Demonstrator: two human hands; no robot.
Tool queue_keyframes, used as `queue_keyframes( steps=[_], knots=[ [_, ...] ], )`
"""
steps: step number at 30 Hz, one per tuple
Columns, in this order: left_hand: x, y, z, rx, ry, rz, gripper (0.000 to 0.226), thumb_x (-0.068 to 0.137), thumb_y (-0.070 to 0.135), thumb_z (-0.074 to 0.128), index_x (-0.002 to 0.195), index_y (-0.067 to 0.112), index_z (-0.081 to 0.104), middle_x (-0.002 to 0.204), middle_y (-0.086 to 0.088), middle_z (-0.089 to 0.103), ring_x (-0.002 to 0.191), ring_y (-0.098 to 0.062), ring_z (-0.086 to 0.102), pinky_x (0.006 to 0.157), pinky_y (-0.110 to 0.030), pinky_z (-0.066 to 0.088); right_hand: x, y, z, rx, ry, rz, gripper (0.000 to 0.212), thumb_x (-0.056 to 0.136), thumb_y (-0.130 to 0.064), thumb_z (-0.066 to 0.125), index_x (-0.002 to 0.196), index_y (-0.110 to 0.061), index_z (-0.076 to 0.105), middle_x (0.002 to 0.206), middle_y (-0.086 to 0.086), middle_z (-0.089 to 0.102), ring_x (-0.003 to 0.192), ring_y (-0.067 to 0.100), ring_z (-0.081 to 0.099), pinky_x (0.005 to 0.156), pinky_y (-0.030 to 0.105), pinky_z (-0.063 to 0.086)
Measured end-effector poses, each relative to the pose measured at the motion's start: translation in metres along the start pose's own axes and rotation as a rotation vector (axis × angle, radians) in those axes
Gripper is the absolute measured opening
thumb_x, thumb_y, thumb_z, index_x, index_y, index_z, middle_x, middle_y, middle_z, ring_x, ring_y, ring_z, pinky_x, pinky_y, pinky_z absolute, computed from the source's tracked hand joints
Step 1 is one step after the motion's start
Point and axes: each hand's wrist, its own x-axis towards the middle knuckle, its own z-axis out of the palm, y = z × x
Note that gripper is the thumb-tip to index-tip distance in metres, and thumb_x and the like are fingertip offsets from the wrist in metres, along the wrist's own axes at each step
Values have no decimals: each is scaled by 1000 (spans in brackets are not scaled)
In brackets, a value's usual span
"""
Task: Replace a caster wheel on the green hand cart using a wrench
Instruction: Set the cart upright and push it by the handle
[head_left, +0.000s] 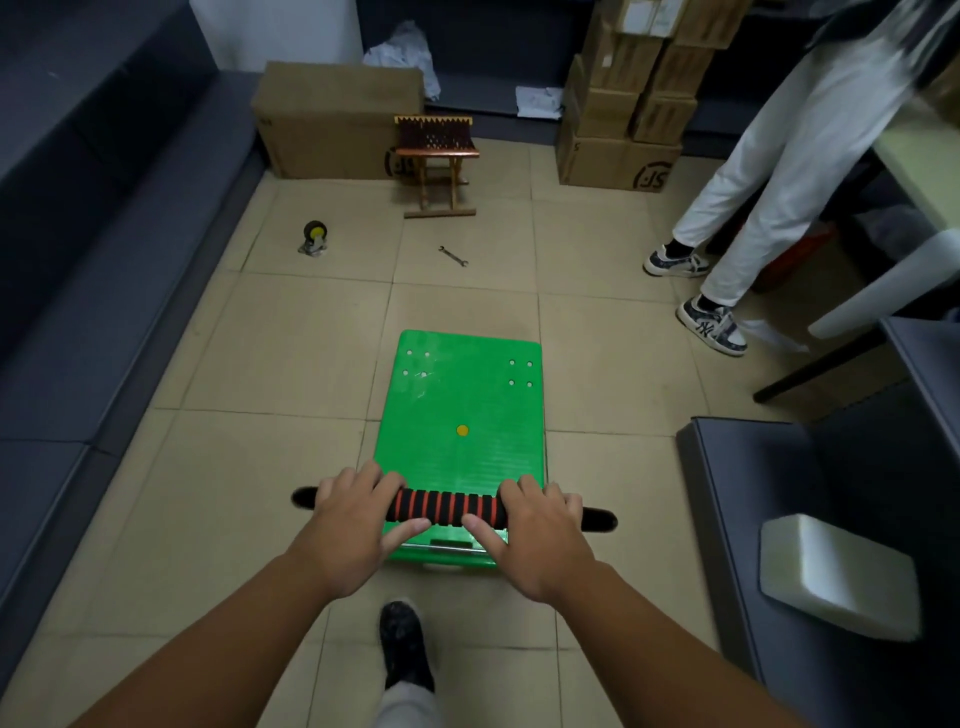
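left grip, right grip both clasping cart handle, beige tiled floor, wrench, caster wheel ahead

The green hand cart is standing on its wheels on the tiles, its flat deck facing up and its red-and-black ribbed handle crossing the near end. A black caster wheel with a yellow hub is sitting far off to the left. A slim metal wrench is lying flat beyond the cart.
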Motion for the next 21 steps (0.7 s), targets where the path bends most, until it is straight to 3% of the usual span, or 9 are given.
queue_keyframes(
  steps=[7,14,21],
  knots=[
    [102,-17,-36,-1,-32,18,89,82,85,4,134,30,51,122,8,50,109,-17,46,100,-37,34,100,20,-37,-14,-1,16,58,88,-82,14,102,-34,44,99,-11,46,91,16,42,85,37,28],
    [226,-38,-73,16,-57,11,65,94,79,25,137,34,44,124,10,46,112,-14,43,103,-34,30,220,44,-82,22,-1,24,63,85,-83,11,107,-36,46,103,-13,46,94,14,43,90,37,30],
    [351,-55,-109,4,-38,-2,63,94,79,30,135,34,47,115,12,42,105,-11,42,99,-32,32,339,69,-133,13,17,8,73,81,-83,4,110,-32,48,106,-11,48,98,16,44,93,38,31]
  ],
)
